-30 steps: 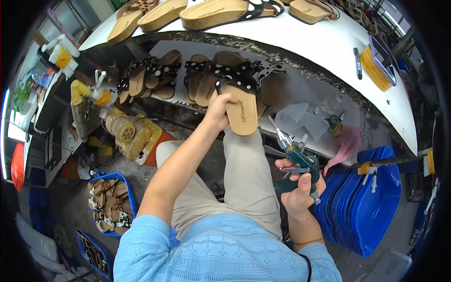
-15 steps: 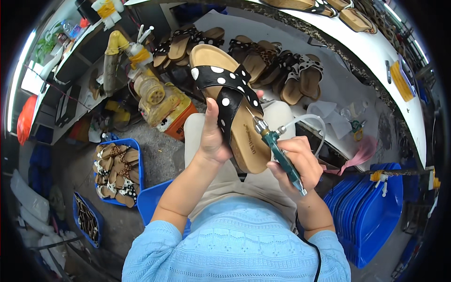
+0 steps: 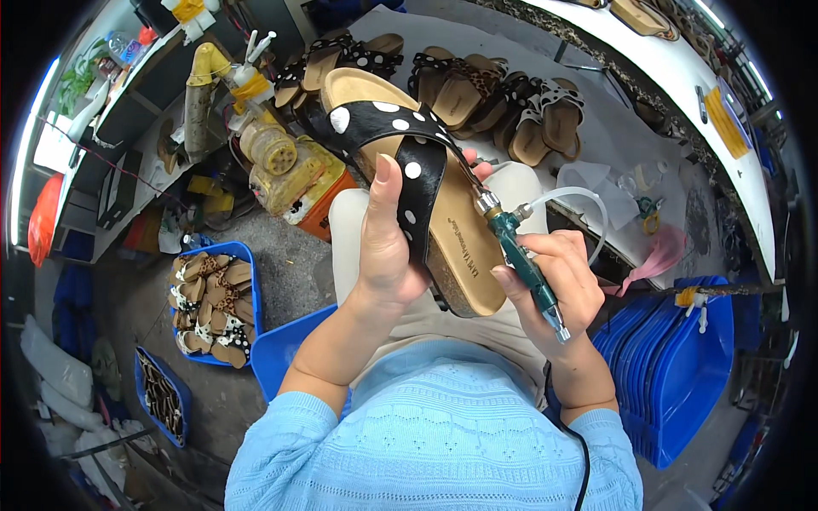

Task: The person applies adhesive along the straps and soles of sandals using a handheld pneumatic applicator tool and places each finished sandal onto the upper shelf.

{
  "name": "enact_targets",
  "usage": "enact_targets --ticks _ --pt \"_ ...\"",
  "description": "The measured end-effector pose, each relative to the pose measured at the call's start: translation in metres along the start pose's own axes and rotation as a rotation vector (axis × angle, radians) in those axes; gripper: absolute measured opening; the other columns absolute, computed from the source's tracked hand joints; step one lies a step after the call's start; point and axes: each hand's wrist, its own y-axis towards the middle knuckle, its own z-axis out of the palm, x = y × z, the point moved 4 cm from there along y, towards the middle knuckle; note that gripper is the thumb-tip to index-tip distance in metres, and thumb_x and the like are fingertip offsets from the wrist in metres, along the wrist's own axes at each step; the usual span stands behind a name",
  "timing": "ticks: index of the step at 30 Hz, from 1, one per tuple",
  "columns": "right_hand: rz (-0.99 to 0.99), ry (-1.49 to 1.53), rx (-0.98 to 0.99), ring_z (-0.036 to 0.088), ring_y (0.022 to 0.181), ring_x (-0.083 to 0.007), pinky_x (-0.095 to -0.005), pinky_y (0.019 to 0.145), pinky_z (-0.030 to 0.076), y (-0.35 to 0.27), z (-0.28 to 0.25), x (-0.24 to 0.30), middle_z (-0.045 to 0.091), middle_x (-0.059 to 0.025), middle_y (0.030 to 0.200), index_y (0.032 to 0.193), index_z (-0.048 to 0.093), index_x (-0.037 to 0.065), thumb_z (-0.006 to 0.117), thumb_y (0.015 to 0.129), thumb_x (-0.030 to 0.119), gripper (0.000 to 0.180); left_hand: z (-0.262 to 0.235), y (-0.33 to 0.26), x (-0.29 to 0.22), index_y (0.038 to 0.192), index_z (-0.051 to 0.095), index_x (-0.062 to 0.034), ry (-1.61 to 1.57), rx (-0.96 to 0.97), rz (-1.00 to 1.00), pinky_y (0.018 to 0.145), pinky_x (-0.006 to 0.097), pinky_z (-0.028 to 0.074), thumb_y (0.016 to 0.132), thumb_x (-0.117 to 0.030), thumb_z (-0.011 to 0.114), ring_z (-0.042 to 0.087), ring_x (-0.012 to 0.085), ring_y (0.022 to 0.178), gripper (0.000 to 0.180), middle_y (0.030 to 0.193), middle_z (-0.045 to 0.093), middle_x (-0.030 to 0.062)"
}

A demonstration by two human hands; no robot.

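- Gripping a black open-toed sandal with white-dotted crossed straps [image 3: 422, 183] in the left hand [image 3: 388, 247]: thumb up along the strap's left side, other fingers mostly hidden behind, tips in view at the far edge.
- Holding the sandal tilted above the lap, tan footbed facing up.
- Wrapping right hand [image 3: 558, 285] fingers closely round a slim dark-green metal tool with silver nozzle [image 3: 520, 247], aimed at the strap edge. Can't tell tip contact.
- On the tool's side: looped clear tube [image 3: 588, 194], near right-hand knuckles.
- Past the sandal, on a pale shelf [image 3: 622, 140]: row of strappy tan-soled sandals [image 3: 460, 94], partly blocked by the held one.
- Right of that: scissors with coloured handles [image 3: 650, 213], crumpled clear plastic [image 3: 584, 183], pink cloth strip [image 3: 660, 255].
- Lower right: nested blue plastic trays [image 3: 673, 375].
- Left: yellow-stained machine on an orange base [image 3: 294, 187]; below it, blue sandal-filled tray [image 3: 257, 289] on the floor.
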Motion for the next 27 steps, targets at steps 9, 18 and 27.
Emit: enact_targets --ticks 9,18,27 --pt "0.035 -0.058 0.020 0.060 0.065 -0.0231 -0.0344 0.068 0.044 -0.001 -0.001 0.003 0.070 -0.0112 0.088 0.074 0.060 0.001 0.092 0.063 0.011 0.035 -0.001 -0.001 -0.001 0.142 0.045 0.0065 0.092 -0.046 0.075 0.105 0.046 0.050 0.089 -0.082 0.044 0.058 0.0327 0.123 0.104 0.135 0.057 0.0246" --pt "0.081 -0.121 0.131 0.047 0.073 -0.0231 -0.0350 0.066 0.041 0.004 -0.006 0.016 0.063 -0.0087 0.084 0.078 0.066 0.000 0.091 0.067 0.009 0.028 0.000 -0.002 -0.010 0.145 0.041 0.0050 0.020 -0.037 0.098 0.108 0.048 0.048 0.090 -0.081 0.045 0.056 0.0351 0.128 0.102 0.138 0.055 0.0230" --pt "0.086 -0.141 0.179 0.050 0.075 -0.0234 -0.0355 0.067 0.042 0.003 -0.007 0.019 0.064 -0.0084 0.085 0.078 0.066 0.000 0.092 0.065 0.009 0.031 -0.004 0.000 -0.013 0.147 0.039 0.0047 0.055 -0.046 0.104 0.111 0.050 0.046 0.089 -0.081 0.045 0.055 0.0375 0.129 0.104 0.140 0.053 0.0252"
